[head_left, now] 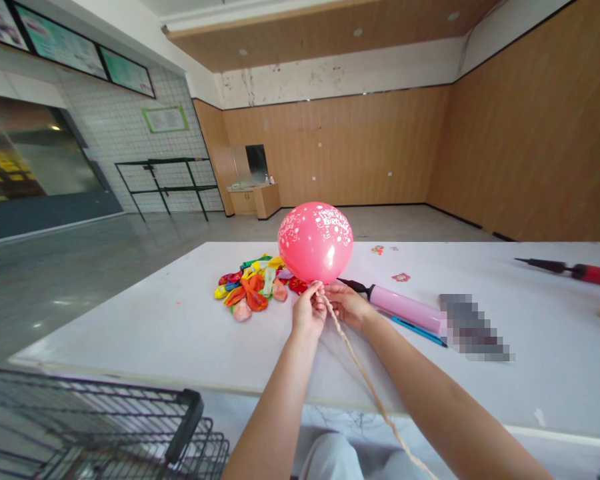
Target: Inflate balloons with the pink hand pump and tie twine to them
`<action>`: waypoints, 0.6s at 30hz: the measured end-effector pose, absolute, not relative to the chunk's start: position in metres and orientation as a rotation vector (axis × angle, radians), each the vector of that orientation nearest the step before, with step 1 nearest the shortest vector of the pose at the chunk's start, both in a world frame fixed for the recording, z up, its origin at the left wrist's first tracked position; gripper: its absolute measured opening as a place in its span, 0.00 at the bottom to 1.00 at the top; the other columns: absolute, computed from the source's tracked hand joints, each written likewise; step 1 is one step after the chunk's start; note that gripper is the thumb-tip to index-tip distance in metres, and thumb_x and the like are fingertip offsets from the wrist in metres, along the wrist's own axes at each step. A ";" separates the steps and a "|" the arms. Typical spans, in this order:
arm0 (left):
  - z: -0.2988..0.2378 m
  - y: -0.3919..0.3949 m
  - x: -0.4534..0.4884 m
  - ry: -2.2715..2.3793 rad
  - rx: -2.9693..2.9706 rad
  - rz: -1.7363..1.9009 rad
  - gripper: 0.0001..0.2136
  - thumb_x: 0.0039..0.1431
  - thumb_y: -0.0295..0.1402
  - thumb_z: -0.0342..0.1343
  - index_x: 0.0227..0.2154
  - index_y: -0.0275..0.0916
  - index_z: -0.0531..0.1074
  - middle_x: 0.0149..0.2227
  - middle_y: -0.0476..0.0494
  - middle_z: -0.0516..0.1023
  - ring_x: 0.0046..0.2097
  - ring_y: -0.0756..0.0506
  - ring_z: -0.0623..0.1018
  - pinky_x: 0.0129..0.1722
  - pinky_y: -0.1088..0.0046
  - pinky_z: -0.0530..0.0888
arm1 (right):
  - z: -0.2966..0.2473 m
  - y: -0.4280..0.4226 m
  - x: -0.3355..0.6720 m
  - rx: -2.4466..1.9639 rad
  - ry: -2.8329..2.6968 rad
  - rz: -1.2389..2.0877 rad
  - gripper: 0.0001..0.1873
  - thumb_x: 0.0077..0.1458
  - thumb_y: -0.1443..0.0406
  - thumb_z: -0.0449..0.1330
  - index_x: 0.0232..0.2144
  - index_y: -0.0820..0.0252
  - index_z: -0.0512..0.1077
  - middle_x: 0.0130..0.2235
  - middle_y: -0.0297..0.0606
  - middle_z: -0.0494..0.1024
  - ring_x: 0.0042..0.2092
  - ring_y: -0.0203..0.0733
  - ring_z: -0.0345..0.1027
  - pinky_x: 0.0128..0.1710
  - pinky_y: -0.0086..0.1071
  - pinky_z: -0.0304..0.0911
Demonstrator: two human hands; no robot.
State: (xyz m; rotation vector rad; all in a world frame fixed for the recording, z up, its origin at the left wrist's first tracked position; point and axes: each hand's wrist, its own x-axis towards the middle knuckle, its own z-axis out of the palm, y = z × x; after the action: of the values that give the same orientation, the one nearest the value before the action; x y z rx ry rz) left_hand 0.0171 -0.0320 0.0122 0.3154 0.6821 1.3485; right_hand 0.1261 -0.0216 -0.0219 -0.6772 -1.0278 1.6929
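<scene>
A round pink balloon with white printed lettering stands inflated over the table, its neck pointing down toward me. At that neck, the fingers of my left hand are pinched together on the balloon. My right hand meets it from the other side, fingers curled and closed around a tan rope just below the neck. From between the hands the rope trails down over the table edge to my lap. My fingers partly hide the neck and the rope's upper end.
Left of the balloon lies a pile of uninflated balloons. A pink hand pump and blue pen lie right, near a blurred-out patch. A red pump sits farther right on the white table. A wire cart stands at lower left.
</scene>
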 end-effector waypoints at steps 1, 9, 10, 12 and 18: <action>0.014 -0.032 0.016 0.671 0.288 1.331 0.04 0.47 0.20 0.60 0.24 0.32 0.71 0.21 0.50 0.70 0.15 0.61 0.61 0.12 0.89 0.56 | -0.022 -0.022 0.126 -0.655 -1.028 1.708 0.13 0.41 0.67 0.67 0.34 0.61 0.77 0.29 0.38 0.81 0.24 0.32 0.69 0.20 0.23 0.57; 0.013 -0.034 0.015 0.806 0.444 1.385 0.05 0.43 0.25 0.63 0.23 0.31 0.72 0.19 0.51 0.70 0.15 0.60 0.63 0.13 0.87 0.56 | -0.026 -0.016 0.125 -0.683 -1.020 1.624 0.14 0.40 0.65 0.68 0.33 0.61 0.76 0.28 0.36 0.80 0.22 0.32 0.67 0.18 0.23 0.53; 0.012 -0.034 0.016 0.862 0.518 1.423 0.07 0.41 0.26 0.65 0.23 0.31 0.72 0.18 0.50 0.70 0.15 0.59 0.64 0.13 0.86 0.57 | -0.027 -0.015 0.125 -0.689 -1.007 1.599 0.14 0.39 0.64 0.69 0.32 0.61 0.76 0.27 0.35 0.79 0.22 0.32 0.66 0.18 0.23 0.52; 0.012 -0.036 0.017 0.944 0.644 1.480 0.09 0.39 0.28 0.66 0.22 0.30 0.73 0.18 0.49 0.71 0.16 0.57 0.66 0.13 0.85 0.57 | -0.028 -0.015 0.125 -0.682 -0.976 1.566 0.14 0.37 0.63 0.70 0.31 0.61 0.76 0.25 0.34 0.78 0.21 0.31 0.65 0.18 0.23 0.51; 0.018 -0.036 0.014 0.837 0.471 1.354 0.04 0.47 0.23 0.61 0.24 0.29 0.71 0.18 0.50 0.69 0.15 0.60 0.62 0.12 0.88 0.56 | -0.028 -0.016 0.125 -0.643 -0.928 1.587 0.14 0.38 0.66 0.70 0.32 0.62 0.77 0.26 0.34 0.78 0.21 0.29 0.64 0.16 0.22 0.49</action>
State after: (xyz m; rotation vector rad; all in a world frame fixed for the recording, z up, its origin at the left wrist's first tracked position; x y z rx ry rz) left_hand 0.0144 -0.0358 0.0178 0.4714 0.8367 1.3542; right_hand 0.1255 -0.0159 -0.0276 -0.6430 -0.9284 1.5870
